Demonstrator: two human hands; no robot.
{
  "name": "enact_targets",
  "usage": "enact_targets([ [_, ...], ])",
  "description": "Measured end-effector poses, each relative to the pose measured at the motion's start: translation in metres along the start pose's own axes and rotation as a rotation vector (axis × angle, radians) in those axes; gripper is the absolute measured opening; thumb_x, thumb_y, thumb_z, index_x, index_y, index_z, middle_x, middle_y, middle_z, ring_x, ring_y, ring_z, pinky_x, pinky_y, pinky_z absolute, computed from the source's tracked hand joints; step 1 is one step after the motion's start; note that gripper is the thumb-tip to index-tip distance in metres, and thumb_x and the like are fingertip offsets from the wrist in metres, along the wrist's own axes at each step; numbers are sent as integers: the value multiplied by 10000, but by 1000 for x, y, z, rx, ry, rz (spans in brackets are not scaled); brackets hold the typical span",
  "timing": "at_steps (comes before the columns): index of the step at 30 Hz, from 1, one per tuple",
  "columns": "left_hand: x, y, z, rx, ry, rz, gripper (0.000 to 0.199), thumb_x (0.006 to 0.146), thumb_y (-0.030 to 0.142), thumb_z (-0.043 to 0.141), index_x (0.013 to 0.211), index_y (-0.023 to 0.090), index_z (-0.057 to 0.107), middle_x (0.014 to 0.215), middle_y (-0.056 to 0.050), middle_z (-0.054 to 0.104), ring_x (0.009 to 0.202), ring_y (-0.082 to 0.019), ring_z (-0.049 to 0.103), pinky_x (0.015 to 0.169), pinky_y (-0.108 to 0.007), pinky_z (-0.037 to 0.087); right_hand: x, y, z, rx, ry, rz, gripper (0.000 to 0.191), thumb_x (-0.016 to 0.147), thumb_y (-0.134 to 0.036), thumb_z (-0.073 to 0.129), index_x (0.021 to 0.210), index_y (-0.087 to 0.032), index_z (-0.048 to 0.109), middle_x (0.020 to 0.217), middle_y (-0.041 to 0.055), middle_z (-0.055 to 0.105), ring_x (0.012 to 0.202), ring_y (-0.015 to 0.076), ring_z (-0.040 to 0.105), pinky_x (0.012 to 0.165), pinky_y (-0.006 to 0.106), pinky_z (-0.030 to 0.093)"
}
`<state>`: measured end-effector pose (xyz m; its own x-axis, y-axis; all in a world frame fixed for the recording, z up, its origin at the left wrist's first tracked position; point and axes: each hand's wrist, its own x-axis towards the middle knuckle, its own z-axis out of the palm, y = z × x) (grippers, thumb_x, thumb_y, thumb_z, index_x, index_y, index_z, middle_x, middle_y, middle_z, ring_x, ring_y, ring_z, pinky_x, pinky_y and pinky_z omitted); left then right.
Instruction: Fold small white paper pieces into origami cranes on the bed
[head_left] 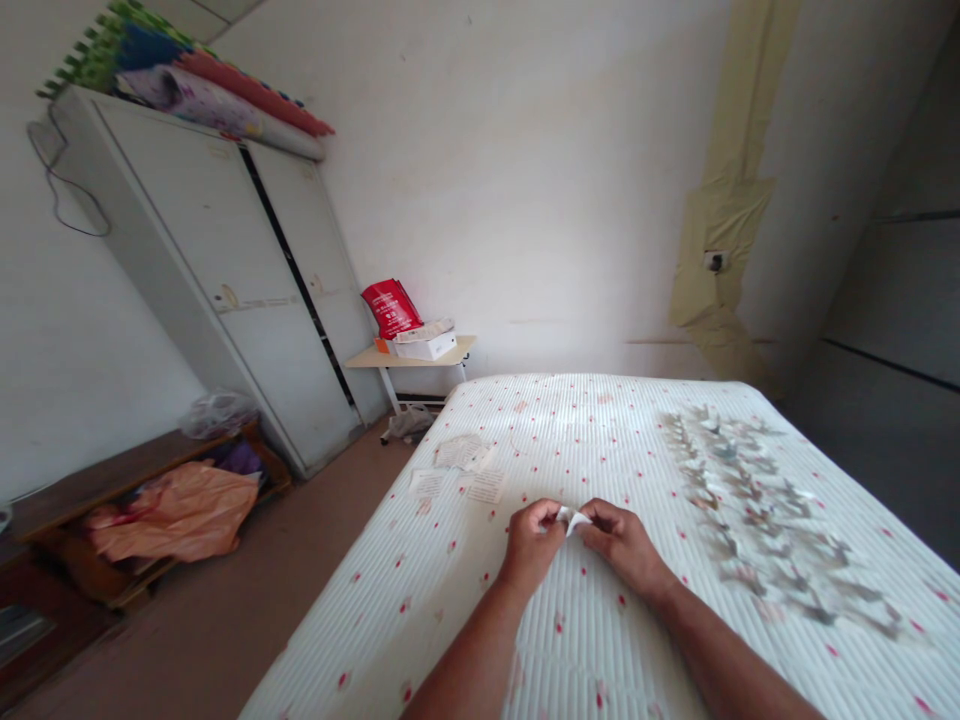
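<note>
Between my two hands, just above the bed, is a small piece of folded white paper (573,519). My left hand (534,540) pinches its left side, and my right hand (621,540) pinches its right side. The fold's exact shape is too small to make out. Beyond my left hand, several flat sheets of printed paper (487,487) lie on the bed. To the right of my right hand, many small folded paper figures (780,520) stand in rows, somewhat blurred.
The bed (465,620) has a white ribbed cover with red spots. Behind it, a small table (364,357) bears a red bag (391,308) and a white box (427,346). A grey cabinet (195,230) and a low wooden bench (127,462) with an orange cloth (180,510) stand at left.
</note>
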<state>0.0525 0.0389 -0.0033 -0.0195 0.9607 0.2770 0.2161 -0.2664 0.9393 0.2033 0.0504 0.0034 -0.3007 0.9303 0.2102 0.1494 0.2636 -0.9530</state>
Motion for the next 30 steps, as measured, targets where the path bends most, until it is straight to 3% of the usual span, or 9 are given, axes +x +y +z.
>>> enact_targets([
  [9, 1, -2, 0, 84, 23, -21, 138, 666, 242, 531, 576, 140, 557, 512, 48, 441, 522, -81, 392, 505, -178, 309, 1, 8, 1, -3, -16, -39, 194, 741, -371, 537, 728, -181, 573, 609, -30, 510, 567, 111, 449, 540, 226, 353],
  [13, 0, -6, 1, 61, 7, -55, 165, 660, 265, 535, 552, 140, 530, 493, 54, 391, 500, -74, 357, 477, -177, 280, 1, 6, 1, 10, 2, -34, 203, 730, -378, 553, 674, -182, 550, 585, -33, 496, 559, 109, 447, 534, 222, 347],
  [17, 0, -6, 1, 86, -21, -55, 169, 662, 259, 527, 546, 136, 543, 499, 48, 406, 495, -76, 353, 463, -183, 264, 0, 5, 1, -17, -6, -45, 220, 727, -380, 562, 653, -174, 580, 596, -23, 525, 581, 116, 466, 548, 225, 351],
  [22, 0, -5, 0, 235, -16, 96, 135, 643, 155, 504, 531, 144, 579, 531, 17, 495, 550, -104, 433, 526, -199, 310, 0, 7, 0, -27, -31, -49, 197, 742, -342, 552, 663, -165, 590, 598, -24, 533, 575, 108, 465, 548, 222, 353],
  [25, 0, -6, -1, 256, -27, 119, 135, 633, 124, 495, 550, 153, 598, 548, 8, 528, 558, -112, 454, 540, -205, 320, 0, 7, 1, -16, -40, -41, 174, 744, -324, 551, 670, -170, 581, 581, -32, 514, 555, 102, 449, 531, 219, 341],
  [30, -2, -3, -3, 245, -70, 119, 185, 691, 159, 475, 531, 148, 567, 518, 24, 457, 549, -102, 421, 523, -200, 294, -1, 10, 0, 18, -53, -30, 146, 750, -299, 549, 682, -171, 565, 551, -42, 478, 531, 96, 426, 511, 215, 320],
])
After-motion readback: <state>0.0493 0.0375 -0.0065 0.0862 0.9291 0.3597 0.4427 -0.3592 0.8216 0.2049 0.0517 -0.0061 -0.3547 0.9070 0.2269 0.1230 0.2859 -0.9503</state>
